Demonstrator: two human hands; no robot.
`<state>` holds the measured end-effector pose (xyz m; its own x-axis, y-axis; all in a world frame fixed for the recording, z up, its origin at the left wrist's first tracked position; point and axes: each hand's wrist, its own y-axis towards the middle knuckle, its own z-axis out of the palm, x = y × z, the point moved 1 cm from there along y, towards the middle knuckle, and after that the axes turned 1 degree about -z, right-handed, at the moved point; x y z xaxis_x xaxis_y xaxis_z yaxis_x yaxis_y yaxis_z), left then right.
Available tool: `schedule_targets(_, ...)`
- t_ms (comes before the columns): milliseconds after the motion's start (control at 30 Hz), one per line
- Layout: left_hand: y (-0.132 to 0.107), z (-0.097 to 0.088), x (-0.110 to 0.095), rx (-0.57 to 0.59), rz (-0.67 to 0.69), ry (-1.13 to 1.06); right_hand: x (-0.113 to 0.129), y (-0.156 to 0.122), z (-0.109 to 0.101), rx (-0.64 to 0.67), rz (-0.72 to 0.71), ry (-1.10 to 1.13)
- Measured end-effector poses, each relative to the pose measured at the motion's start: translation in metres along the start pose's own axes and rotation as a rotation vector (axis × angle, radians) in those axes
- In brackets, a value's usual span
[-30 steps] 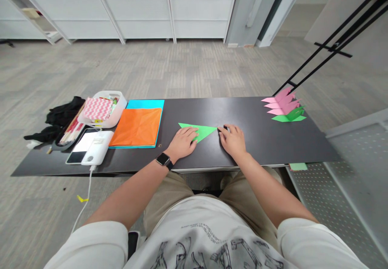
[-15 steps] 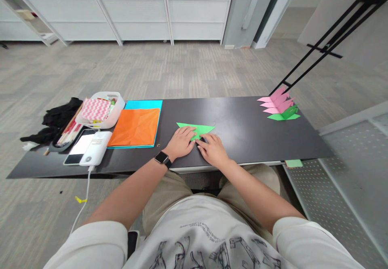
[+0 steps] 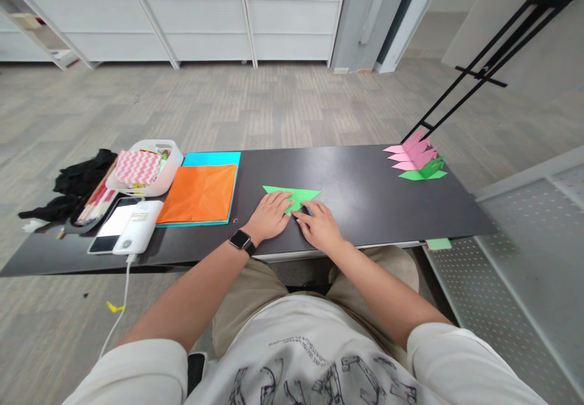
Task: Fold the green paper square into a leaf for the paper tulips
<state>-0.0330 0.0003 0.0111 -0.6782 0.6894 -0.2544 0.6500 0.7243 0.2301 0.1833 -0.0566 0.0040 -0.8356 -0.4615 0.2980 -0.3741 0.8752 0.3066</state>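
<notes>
On the dark table lies a green sheet of paper, folded into a triangle with its long edge facing away from me. My left hand rests flat over its left part, fingers stretched out, with a dark watch on the wrist. At the paper's near right side, my right hand touches the edge with its fingertips; its fingers are extended and the thumb is apart from them. Both hands are pressing down rather than lifting the paper. Its near corner is partly covered by the fingers.
Left of the hands lies orange paper over blue paper. Further left are a white basket, a phone and a cabled white power bank. Folded pink pieces and green pieces stand at the far right of the table.
The whole view has shifted slightly. The hands stay on the green paper in nearly the same pose, with no clear change in the fold.
</notes>
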Motion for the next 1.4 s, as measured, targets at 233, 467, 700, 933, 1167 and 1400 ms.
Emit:
schedule_targets(233,0.001,-0.001,-0.001,-0.012,0.013,0.007,-0.029,-0.002,-0.004,-0.024,0.116,-0.025)
schedule_targets(467,0.0,-0.003,-0.002,-0.025,0.001,-0.026,-0.063,0.002,-0.016,-0.034,0.222,-0.133)
schedule_targets(700,0.0,-0.004,-0.002,-0.01,-0.003,-0.009,-0.082,0.004,-0.019,-0.084,0.288,-0.147)
schedule_targets(933,0.0,-0.002,0.0,-0.009,-0.005,-0.044,-0.073,0.001,-0.023,-0.128,0.251,-0.109)
schedule_targets(1167,-0.002,0.0,0.001,-0.007,0.008,-0.028,-0.066,0.002,-0.021,0.132,-0.049,-0.07)
schedule_targets(1400,-0.002,-0.001,0.004,0.01,0.01,-0.067,-0.07,0.003,-0.016,0.127,-0.03,-0.055)
